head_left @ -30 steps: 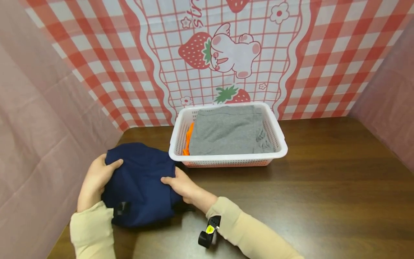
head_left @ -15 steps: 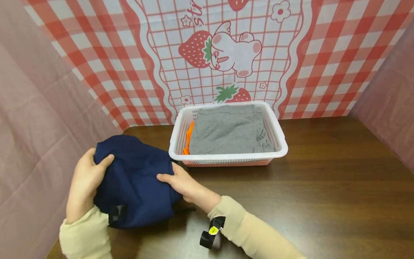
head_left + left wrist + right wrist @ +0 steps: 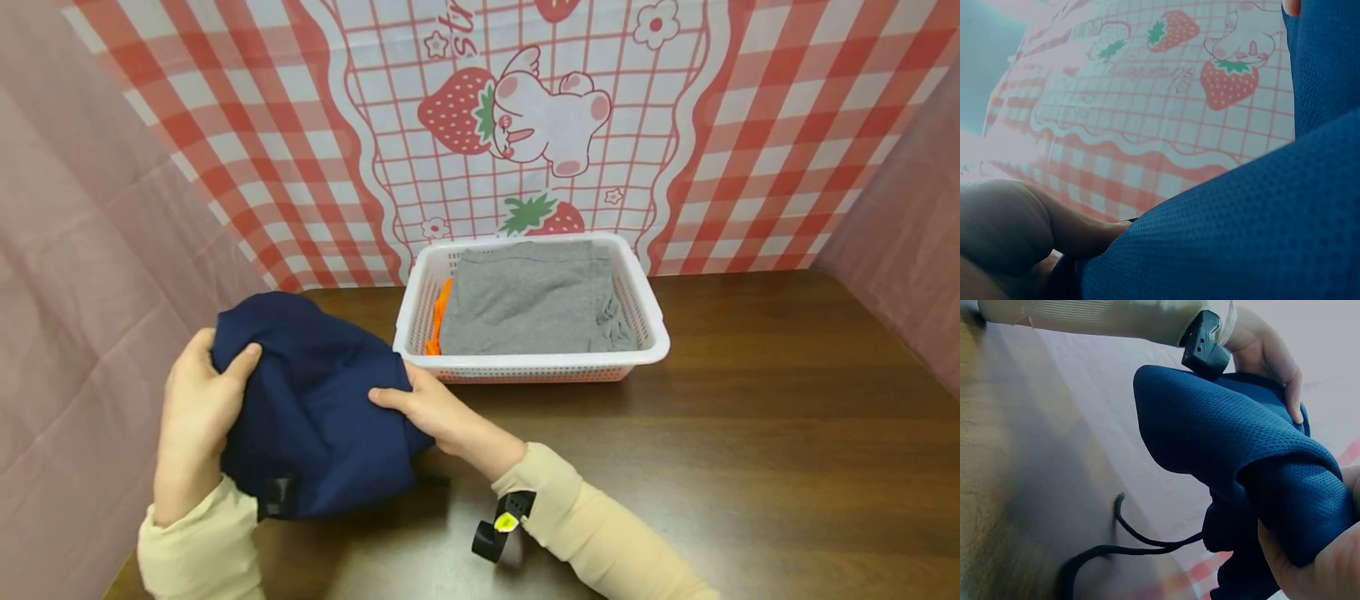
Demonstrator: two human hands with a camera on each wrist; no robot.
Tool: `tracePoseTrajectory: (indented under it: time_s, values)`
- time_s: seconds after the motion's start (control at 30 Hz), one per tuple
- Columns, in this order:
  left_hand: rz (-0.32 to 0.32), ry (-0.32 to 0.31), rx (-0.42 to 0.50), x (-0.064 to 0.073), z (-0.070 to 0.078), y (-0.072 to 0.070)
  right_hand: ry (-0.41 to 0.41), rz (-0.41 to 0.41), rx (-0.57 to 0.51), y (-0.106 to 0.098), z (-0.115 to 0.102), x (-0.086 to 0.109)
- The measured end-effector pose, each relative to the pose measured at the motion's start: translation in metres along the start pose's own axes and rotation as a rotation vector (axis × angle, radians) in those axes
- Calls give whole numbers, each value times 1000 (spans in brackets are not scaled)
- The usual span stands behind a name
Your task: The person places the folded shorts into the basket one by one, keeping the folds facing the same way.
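A folded navy garment (image 3: 322,408) of mesh-textured cloth is held up between both hands, left of the basket. My left hand (image 3: 193,408) grips its left edge, thumb on top and the other fingers behind the cloth. On the opposite edge, my right hand (image 3: 442,410) pinches the fold, with its thumb lying over the near face. Dark drawstring cords (image 3: 1154,542) hang from the garment in the right wrist view. Blue cloth (image 3: 1235,231) fills much of the left wrist view, and the left thumb (image 3: 1094,234) presses against it.
A white plastic basket (image 3: 525,362) stands at the back of the brown wooden table (image 3: 750,417). Inside lie a folded grey garment (image 3: 525,300) and an orange item (image 3: 439,321) at its left. A checked strawberry-print cloth (image 3: 300,150) hangs behind; pink fabric (image 3: 82,333) borders the left side.
The navy garment has risen in the head view, its top edge further up. My left hand has shifted left and my right hand slightly up; both keep their hold.
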State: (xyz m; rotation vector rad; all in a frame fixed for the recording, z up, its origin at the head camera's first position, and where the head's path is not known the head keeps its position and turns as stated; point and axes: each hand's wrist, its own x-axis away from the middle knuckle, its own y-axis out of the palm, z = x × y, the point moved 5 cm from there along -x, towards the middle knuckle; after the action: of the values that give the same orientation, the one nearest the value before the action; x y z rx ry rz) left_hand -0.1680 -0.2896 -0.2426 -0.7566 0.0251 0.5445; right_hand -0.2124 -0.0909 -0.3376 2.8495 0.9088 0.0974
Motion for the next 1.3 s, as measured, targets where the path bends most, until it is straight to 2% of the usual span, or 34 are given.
tracePoseTrajectory:
  time_s: [0.17, 0.3, 0.43, 0.57, 0.67, 0.77, 0.93, 1.17, 1.3]
  values:
    - [52, 14, 3, 4, 11, -7, -15, -19, -4, -1, -8, 2]
    - [79, 1, 64, 3, 20, -10, -70, -30, 16, -6, -20, 4]
    - [63, 10, 185, 1, 29, -4, -97, -46, -50, -13, -30, 5]
    - [28, 48, 297, -2, 39, 4, -81, -63, -178, -21, -34, 6]
    - [-5, 74, 356, -2, 46, 11, -74, -60, -227, -28, -36, 7]
    - [-38, 91, 396, -2, 53, 17, -54, -44, -243, -35, -37, 7]
    - [-53, 145, 400, -6, 67, 25, -3, -43, -273, -47, -40, 6]
    - [-113, 193, 459, -8, 83, 37, 153, 2, -320, -66, -40, 7]
    - [-125, 240, 453, -9, 91, 41, 192, 26, -332, -74, -41, 8]
